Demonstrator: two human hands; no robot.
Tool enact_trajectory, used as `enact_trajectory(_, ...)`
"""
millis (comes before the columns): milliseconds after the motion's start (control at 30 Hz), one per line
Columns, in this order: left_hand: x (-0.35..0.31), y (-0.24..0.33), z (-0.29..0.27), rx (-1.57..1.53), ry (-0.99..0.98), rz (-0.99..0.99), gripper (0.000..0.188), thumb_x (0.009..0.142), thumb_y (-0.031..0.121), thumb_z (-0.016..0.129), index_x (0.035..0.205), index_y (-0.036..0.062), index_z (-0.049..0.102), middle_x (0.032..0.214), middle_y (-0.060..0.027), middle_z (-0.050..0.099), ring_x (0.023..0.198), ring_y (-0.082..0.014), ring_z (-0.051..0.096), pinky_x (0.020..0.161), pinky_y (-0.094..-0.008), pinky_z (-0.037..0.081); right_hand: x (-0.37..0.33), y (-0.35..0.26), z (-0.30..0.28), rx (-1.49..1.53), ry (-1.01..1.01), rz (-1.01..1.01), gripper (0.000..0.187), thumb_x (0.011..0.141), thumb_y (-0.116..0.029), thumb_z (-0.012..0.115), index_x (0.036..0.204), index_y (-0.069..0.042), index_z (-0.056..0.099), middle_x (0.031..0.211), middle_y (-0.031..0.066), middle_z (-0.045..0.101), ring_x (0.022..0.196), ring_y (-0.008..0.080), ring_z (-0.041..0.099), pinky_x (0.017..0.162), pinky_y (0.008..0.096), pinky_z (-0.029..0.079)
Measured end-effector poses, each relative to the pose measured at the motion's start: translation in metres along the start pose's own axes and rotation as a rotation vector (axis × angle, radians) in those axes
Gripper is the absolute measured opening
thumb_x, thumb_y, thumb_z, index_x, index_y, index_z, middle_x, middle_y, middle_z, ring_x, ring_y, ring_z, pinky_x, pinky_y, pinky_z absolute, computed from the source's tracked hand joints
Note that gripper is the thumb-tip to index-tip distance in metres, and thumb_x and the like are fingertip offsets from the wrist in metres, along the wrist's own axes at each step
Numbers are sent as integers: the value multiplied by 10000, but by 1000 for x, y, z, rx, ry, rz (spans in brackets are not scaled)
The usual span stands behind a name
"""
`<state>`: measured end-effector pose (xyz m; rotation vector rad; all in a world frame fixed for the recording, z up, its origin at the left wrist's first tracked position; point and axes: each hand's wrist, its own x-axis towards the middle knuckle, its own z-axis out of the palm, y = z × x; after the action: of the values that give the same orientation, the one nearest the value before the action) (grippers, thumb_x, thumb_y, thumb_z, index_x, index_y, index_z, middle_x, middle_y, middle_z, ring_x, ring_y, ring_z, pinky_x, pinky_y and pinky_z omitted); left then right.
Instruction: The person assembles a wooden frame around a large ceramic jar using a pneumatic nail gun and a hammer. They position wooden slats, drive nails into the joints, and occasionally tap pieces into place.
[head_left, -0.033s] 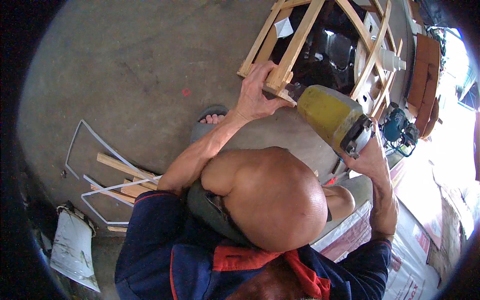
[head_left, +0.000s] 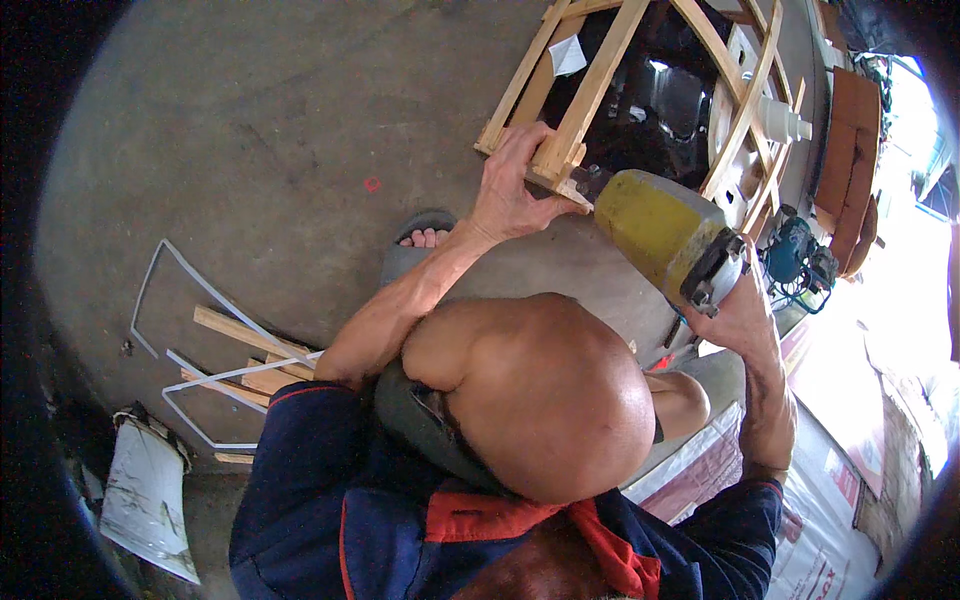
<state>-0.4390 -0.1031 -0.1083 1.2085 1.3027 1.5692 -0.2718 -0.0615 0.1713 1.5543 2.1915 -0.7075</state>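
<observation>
Over concrete floor [head_left: 250, 130], yellow tool [head_left: 658, 228] juts leftward from right grip [head_left: 738, 312].

- Left forearm [head_left: 395, 305] reaches forward, slanting up and to the right; the wrist runs roughly in line with it;
- Left hand [head_left: 513, 197] is closed in a grip, fingers bent, thumb extended rightward and apart from them;
- Right forearm [head_left: 768, 400] rises steeply from a bent elbow;
- Right hand [head_left: 740, 312] is curled in a grip, its fingers mostly hidden;
- Bare knee [head_left: 570, 400] sits raised between both arms; toes [head_left: 425, 238] show beyond the left forearm
</observation>
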Motion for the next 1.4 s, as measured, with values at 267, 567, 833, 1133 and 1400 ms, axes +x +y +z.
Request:
enact_trajectory(267,1,-4,2,20,6,6,911,534,336,1016,1271,31,576,1220,-185,643,1149,-391,615,984,-468,488,7,10,7,26,-8,13,435,736,-166,819,1113,-2,678,1033,215,657,1017,361,612,911,446,501)
enact_trajectory(567,0,-8,1,32,0,28,922,552,370,1010,1289,33,570,1236,-187,645,1166,-392,613,996,-471,489,-6,11,5,52,29,48,360,850,-108,805,1178,-6,698,1036,86,759,915,160,703,841,340,560)
enact_trajectory(833,0,-2,-4,67,-35,19,875,563,317,1002,1284,50,582,1227,-164,657,1148,-372,628,980,-454,506,-20,-32,15,451,95,232,420,817,-116,845,1188,-3,683,1158,118,737,1026,229,706,913,355,557)
enact_trajectory(1133,12,-3,-26,-44,-241,-96,832,641,155,954,1374,41,576,1337,-156,641,1224,-308,642,1031,-406,521,-56,-31,48,985,247,612,346,863,-95,775,1184,7,700,674,-12,602,484,77,496,472,241,378)
enact_trajectory(1400,18,-11,-42,-143,-401,-122,728,731,71,879,1398,38,591,1384,-119,621,1281,-241,597,1107,-403,476,-56,-59,74,1193,263,637,355,869,-46,761,1205,38,680,679,12,614,476,90,512,463,242,391)
